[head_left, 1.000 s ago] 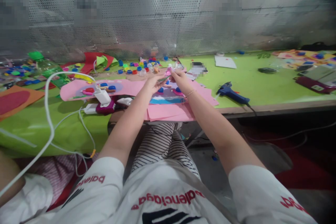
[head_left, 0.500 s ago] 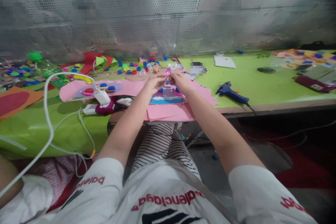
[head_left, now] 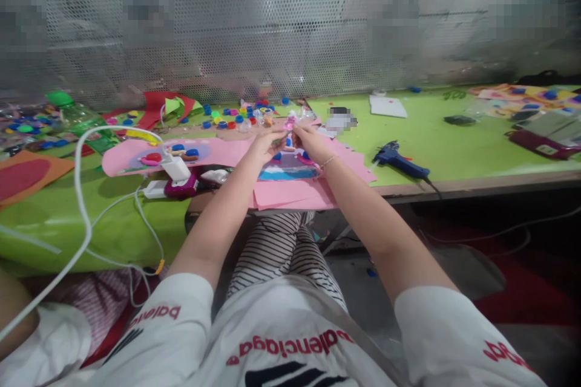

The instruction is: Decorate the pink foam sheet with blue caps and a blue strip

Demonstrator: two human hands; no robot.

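My left hand (head_left: pixel 267 145) and my right hand (head_left: pixel 309 137) meet above a pink paper sheet (head_left: pixel 290 188) that lies on the green table (head_left: pixel 436 151). Both hands pinch a small pink piece (head_left: pixel 289 126) between their fingertips; it is too small to name. Under the hands, the sheet carries a blue strip (head_left: pixel 287 174) and a few glued caps. Many loose coloured bottle caps (head_left: pixel 236 118) are scattered just beyond the hands.
A blue glue gun (head_left: pixel 399 160) lies right of the sheet with its cord over the table edge. A white charger and cables (head_left: pixel 175 168) sit at left on another pink sheet. A green bottle (head_left: pixel 77 115) lies far left. A perforated metal screen (head_left: pixel 290 24) backs the table.
The hands have stayed together over the sheet and shifted only slightly. The pink piece now shows at their fingertips.
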